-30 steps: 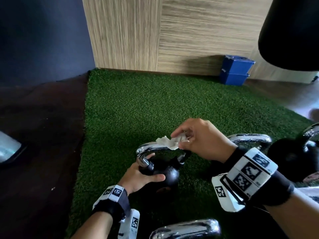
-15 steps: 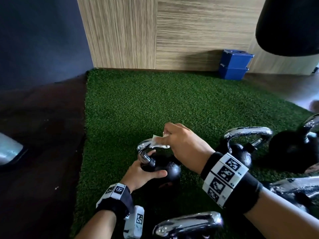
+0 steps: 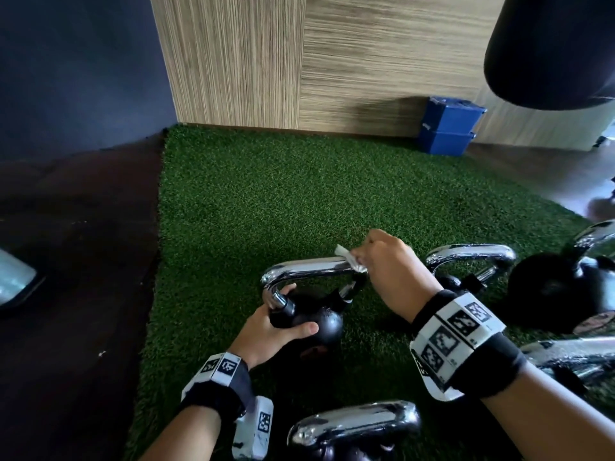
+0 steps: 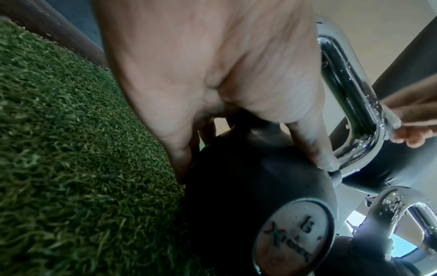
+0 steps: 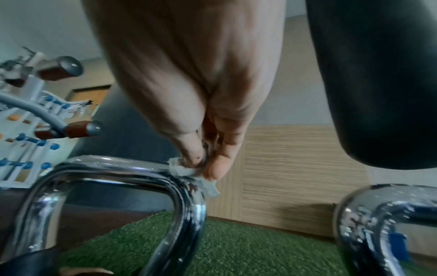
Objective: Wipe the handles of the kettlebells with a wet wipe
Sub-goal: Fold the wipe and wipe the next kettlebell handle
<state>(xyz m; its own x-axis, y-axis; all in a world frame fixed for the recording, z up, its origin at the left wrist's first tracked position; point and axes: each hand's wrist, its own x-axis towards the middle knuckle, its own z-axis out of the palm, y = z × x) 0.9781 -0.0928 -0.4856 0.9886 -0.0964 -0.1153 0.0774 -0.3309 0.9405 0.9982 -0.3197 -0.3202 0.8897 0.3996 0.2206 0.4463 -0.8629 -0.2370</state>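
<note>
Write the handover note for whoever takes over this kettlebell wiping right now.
Left hand: grips the black body of the kettlebell on the green turf, steadying it.
Right hand: pinches the wet wipe against the right end of that kettlebell's chrome handle.
Done: wiping of this handle is under way; droplets show on it in the left wrist view.
Left: finish this handle. Whether the neighbouring kettlebells to the right and nearer the camera are wiped already cannot be told.
</note>
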